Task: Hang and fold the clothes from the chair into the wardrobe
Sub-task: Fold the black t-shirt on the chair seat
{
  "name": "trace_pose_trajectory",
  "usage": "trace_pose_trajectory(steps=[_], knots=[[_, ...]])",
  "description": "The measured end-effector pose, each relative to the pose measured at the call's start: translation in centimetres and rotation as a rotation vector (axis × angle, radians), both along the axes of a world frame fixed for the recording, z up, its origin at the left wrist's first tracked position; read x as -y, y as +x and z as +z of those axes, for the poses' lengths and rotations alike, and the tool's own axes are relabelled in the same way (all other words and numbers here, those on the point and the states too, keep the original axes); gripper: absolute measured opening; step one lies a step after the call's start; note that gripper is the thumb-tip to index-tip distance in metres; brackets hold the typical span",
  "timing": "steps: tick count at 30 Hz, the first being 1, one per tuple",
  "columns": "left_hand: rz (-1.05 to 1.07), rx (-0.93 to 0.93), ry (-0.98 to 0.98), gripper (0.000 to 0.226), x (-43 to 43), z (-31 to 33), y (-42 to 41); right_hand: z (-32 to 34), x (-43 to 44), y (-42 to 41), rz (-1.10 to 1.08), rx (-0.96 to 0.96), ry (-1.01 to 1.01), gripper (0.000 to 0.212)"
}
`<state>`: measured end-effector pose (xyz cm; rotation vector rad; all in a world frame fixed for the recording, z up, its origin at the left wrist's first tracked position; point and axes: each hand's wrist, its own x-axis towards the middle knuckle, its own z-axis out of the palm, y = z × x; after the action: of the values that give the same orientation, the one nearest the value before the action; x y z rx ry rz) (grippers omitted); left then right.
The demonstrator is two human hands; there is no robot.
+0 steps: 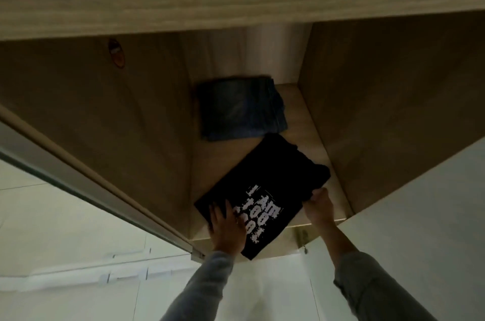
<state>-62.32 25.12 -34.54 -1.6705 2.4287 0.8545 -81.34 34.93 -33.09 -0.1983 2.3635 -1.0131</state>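
**A:** Nearest thing is the grey sleeves [199, 289] at the bottom of the frame, both arms reaching into the wardrobe [105, 115].

**B:** Hands?

**A:** Left hand [227, 226] is flat with the fingers straight. It presses on the near-left corner of the folded black T-shirt [262, 176]. Right hand [319, 206] pinches the shirt's right edge, fingers curled onto the cloth.

**B:** Where's the shirt?

**A:** Lower centre, lying on the wooden shelf [312, 115], white print up. It sits skewed to the shelf front, and its near corner overhangs the lip. Folded jeans [241, 108] lie behind it at frame centre. Can't tell whether the two touch.

**B:** Handling?

**A:** Probably light, soft knit with no stiffness. The fold only holds while supported, so dragging by one edge would likely peel the layers open. It should slide easily on smooth board. Best hold looks like a palm on top plus a pinch through all layers at a folded edge, then square it and push it in.

**B:** Risk?

**A:** The overhanging corner could droop and unfold.
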Motion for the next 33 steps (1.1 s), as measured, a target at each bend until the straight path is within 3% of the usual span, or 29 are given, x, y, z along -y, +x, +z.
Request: trace_pose_trajectory(steps=[5, 7, 9, 11, 15, 17, 20, 23, 30, 33], knots=[[-0.082, -0.004, -0.035, 0.065, 1.8, -2.5, 0.0, 0.5, 1.1, 0.0, 0.345, -0.474, 0.164, 0.051], [-0.126, 0.032, -0.065, 0.062, 3.2, -2.9, 0.1, -0.1, 1.7, -0.4, 0.606, -0.546, 0.247, 0.057], [-0.258, 0.156, -0.230, 0.074, 4.6, -3.2, 0.5, -0.9, 1.9, -0.7, 0.786, -0.518, 0.346, 0.059], [-0.338, 0.185, -0.326, 0.087, 6.3, -3.5, 0.6, -2.0, 1.7, -0.8, 0.805, -0.518, 0.421, 0.059], [-0.449, 0.303, -0.429, 0.063, 10.5, -2.9, -0.2, -2.9, 1.7, 0.5, 0.714, -0.682, 0.474, 0.055], [-0.419, 0.333, -0.470, 0.062, 11.3, -2.1, -0.8, -3.2, 1.9, 1.7, 0.680, -0.783, 0.472, 0.047], [-0.375, 0.246, -0.440, 0.068, 9.4, -2.5, -1.7, -3.6, 2.1, 2.3, 0.649, -0.837, 0.444, 0.038], [-0.318, 0.023, -0.370, 0.059, 6.8, -3.9, -1.4, -4.0, 2.8, 1.3, 0.676, -0.835, 0.394, 0.046], [-0.310, -0.080, -0.423, 0.068, 7.8, -5.5, 0.4, -6.9, 2.5, 0.3, 0.740, -0.787, 0.348, 0.064], [-0.320, -0.037, -0.397, 0.072, 7.7, -5.9, 1.0, -7.0, 2.4, 0.4, 0.747, -0.763, 0.330, 0.071]])
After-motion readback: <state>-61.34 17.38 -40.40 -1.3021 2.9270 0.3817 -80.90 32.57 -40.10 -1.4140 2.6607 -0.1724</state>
